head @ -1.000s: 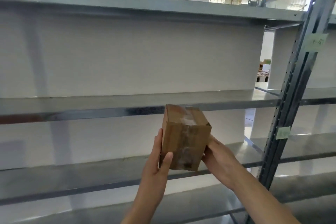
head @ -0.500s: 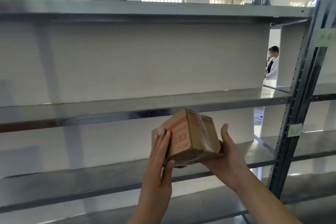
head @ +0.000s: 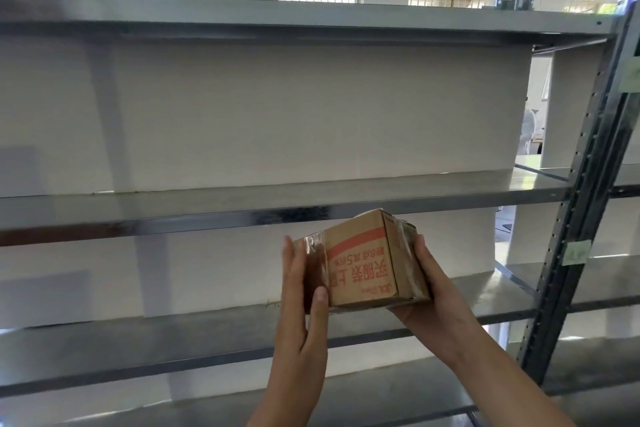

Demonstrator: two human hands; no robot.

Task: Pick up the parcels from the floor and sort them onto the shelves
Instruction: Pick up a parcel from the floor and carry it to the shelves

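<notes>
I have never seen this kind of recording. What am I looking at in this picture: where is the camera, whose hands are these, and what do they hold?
There is no machine here. A person works with two bare hands, and the camera sits on the person's head, looking forward and down, so the arms come in from the bottom. The left hand presses flat fingers against the left end of a cardboard box, with the thumb on its front. The right hand cups the lower right corner; its fingers are hidden behind. The box, with red print and clear tape, is in the air and rests on no shelf yet. Behind it stand grey metal shelves before a white wall.
</notes>
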